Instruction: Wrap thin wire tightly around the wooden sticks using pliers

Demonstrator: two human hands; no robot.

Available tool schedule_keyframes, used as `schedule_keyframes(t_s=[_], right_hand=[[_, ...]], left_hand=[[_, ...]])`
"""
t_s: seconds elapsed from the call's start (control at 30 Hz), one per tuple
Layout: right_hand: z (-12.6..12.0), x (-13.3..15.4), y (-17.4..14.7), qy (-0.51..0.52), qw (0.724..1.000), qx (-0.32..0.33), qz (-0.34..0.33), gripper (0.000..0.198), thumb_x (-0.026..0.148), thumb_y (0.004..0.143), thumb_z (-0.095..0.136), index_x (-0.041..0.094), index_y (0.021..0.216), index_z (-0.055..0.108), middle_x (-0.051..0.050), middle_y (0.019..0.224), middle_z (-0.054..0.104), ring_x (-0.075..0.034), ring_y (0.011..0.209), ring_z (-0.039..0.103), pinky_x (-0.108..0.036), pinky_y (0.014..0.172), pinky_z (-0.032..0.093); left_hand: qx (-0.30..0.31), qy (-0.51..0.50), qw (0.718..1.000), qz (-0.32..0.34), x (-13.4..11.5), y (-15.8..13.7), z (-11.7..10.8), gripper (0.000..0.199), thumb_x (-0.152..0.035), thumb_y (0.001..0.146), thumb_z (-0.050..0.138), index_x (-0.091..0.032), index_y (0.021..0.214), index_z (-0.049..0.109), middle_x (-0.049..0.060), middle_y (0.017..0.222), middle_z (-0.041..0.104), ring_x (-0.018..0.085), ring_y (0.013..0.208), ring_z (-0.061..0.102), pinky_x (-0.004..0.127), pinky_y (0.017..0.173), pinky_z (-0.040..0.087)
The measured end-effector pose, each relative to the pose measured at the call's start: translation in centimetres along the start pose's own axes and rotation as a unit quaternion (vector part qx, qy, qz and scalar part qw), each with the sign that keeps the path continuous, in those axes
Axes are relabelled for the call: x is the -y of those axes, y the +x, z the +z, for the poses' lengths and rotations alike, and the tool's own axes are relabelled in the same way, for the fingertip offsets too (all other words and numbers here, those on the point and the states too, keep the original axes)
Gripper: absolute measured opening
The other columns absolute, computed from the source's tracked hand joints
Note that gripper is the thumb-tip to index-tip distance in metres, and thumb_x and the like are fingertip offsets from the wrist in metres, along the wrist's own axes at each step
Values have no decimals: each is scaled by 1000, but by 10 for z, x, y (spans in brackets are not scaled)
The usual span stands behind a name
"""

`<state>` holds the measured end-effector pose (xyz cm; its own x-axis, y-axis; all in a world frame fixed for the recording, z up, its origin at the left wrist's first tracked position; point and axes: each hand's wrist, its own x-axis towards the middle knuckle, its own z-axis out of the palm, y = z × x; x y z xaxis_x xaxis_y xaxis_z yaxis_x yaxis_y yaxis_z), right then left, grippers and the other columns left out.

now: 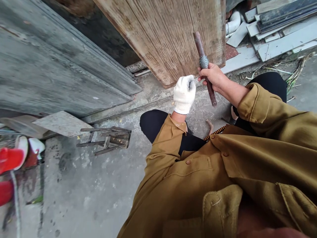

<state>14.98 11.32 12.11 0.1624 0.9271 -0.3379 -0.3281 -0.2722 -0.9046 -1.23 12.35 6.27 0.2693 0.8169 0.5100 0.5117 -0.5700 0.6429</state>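
My right hand, bare, is wrapped round a brown wooden stick held at a slant. A coil of thin grey metal wire is wound round the stick just above my fingers. To the left, my left hand wears a white knit glove and is closed in a pinch. A short thin strand shows in the narrow gap between the two hands; it looks like the wire's end, and the part inside the glove is hidden.
Weathered wooden boards stand just ahead, and a grey panel is at the left. A small wooden stool lies on the concrete floor. Stacked tiles and a white pipe are at upper right. Red objects sit far left.
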Motion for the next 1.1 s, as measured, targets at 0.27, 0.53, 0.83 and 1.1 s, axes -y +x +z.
schedule_keyframes(t_s=[0.27,0.53,0.83,1.1], right_hand=[[-9,-2,8,24,998,-14,53,26,-1,71,64,20,77,51,3,63,49,-11,56,54,-19,41,25],[-12,4,7,77,996,23,37,32,-3,69,70,23,78,53,2,64,54,-14,61,57,-21,41,29],[-16,9,5,-7,999,54,-2,21,-3,84,59,18,82,56,2,67,55,-11,62,61,-24,47,24],[-33,4,23,-228,961,43,-154,38,16,69,88,27,75,53,2,63,49,-18,82,53,-33,75,44]], left_hand=[[-45,-348,923,-158,3,8,4,22,-44,103,63,-24,97,58,-1,91,71,7,61,61,21,57,53],[72,-352,924,-129,2,10,-18,22,-39,91,74,-24,105,66,-2,82,66,6,54,53,21,52,49],[85,-133,987,-24,5,10,-29,22,-43,97,69,-22,96,74,4,99,75,19,97,73,39,94,61],[113,-54,992,30,2,10,-41,17,-38,97,68,-22,91,72,0,86,65,16,83,66,42,104,57]])
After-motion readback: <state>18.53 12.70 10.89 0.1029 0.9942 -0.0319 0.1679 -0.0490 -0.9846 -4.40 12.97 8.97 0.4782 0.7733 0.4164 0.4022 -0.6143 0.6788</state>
